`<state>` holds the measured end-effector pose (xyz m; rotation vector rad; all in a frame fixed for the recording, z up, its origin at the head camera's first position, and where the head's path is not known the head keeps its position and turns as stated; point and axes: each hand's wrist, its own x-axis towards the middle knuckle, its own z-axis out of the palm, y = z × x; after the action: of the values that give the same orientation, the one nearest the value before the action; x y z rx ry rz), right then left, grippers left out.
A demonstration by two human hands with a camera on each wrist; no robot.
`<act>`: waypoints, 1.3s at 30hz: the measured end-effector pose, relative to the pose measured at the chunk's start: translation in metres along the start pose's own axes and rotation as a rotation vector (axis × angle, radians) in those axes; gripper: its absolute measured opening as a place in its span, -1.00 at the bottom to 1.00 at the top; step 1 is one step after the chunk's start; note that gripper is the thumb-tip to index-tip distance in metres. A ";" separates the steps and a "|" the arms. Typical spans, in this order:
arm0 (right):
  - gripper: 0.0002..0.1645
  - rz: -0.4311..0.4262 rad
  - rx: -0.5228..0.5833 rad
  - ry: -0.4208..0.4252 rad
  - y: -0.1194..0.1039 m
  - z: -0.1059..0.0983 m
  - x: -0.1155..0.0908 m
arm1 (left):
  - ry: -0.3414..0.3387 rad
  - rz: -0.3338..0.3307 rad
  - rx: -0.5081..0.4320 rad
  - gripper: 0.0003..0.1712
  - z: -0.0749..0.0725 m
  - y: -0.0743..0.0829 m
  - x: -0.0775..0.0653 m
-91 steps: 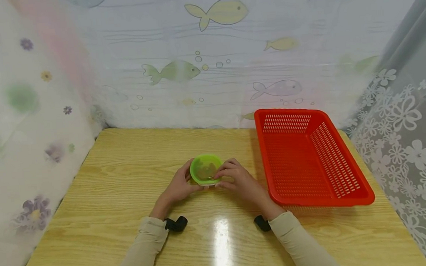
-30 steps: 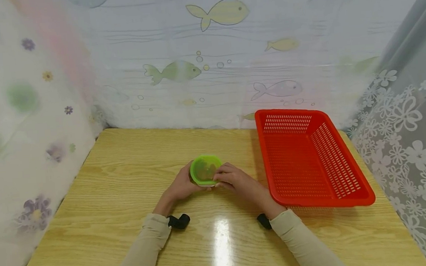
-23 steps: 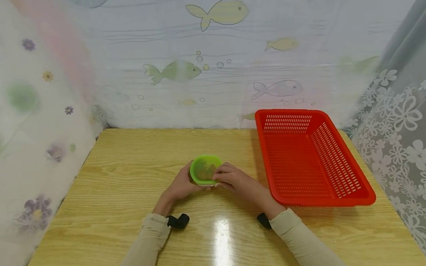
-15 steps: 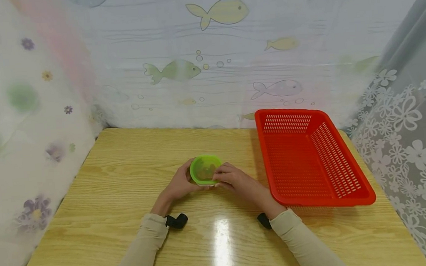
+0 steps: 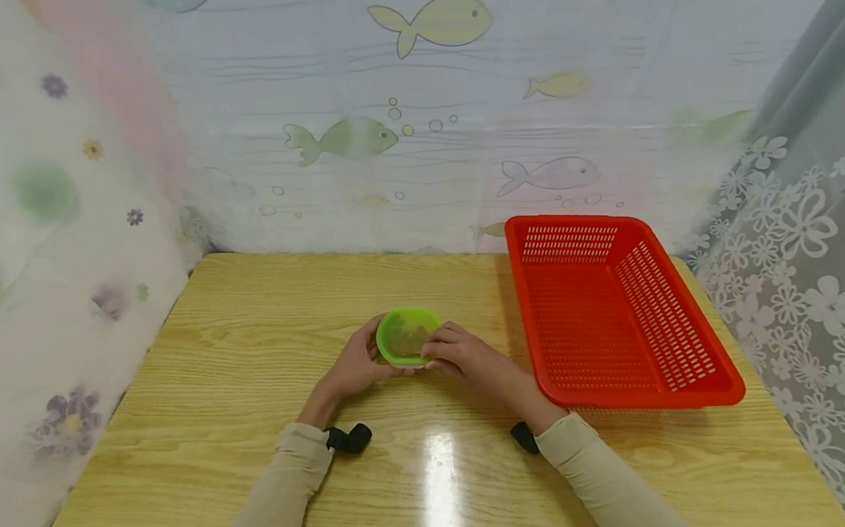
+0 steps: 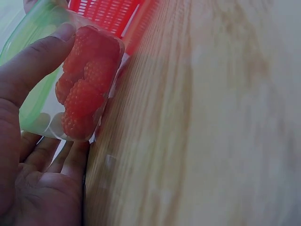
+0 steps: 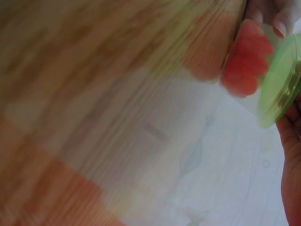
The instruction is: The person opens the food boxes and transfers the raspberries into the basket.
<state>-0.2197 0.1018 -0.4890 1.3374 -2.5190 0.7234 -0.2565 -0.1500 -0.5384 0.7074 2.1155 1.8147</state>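
A small clear plastic food container [image 6: 44, 123] stands on the table with a translucent green lid [image 5: 401, 334] over its top. Several raspberries [image 6: 89, 89] show through its side in the left wrist view. My left hand [image 5: 354, 368] grips the container from the left, thumb on the near wall and fingers around the far side. At the lid's near right edge, the fingers and thumb of my right hand [image 5: 475, 364] pinch the rim. The right wrist view shows the lid [image 7: 281, 87] tilted by the camera angle; whether its edge is lifted cannot be told.
A red perforated plastic basket [image 5: 591, 325] stands right of my right hand, close to the forearm. The wood-grain table [image 5: 262, 309] ends at a fish-patterned sheet [image 5: 348, 71] behind. A lace curtain [image 5: 803, 267] hangs at the right.
Over three seconds my right fingers have lowered and drawn closer together at the lid's edge. My left hand has shifted slightly around the container, which stays in almost the same place.
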 end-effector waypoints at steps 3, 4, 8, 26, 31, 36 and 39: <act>-0.74 -0.001 -0.003 0.003 -0.001 -0.001 0.000 | 0.001 0.000 0.006 0.06 0.001 0.000 0.000; -0.73 -0.002 -0.004 0.006 -0.001 -0.001 0.001 | 0.000 0.002 0.007 0.06 0.001 0.000 0.000; -0.70 -0.001 -0.012 0.013 -0.001 -0.001 0.002 | 0.001 0.001 -0.007 0.04 0.001 0.001 0.001; -0.74 -0.016 -0.030 0.018 0.001 -0.001 0.004 | 0.020 0.031 -0.003 0.01 0.004 0.003 0.001; -0.82 -0.023 0.002 0.069 -0.001 -0.009 0.012 | 0.015 0.067 0.019 0.01 0.003 0.002 0.002; -0.79 -0.011 -0.040 0.061 -0.008 -0.021 0.021 | 0.027 0.041 0.004 0.03 0.001 0.000 0.004; -0.76 0.014 -0.047 0.056 -0.010 -0.021 0.020 | 0.019 0.023 0.009 0.03 0.001 0.000 0.001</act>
<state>-0.2242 0.0931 -0.4596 1.2675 -2.4885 0.6902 -0.2568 -0.1488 -0.5384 0.7222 2.1370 1.8316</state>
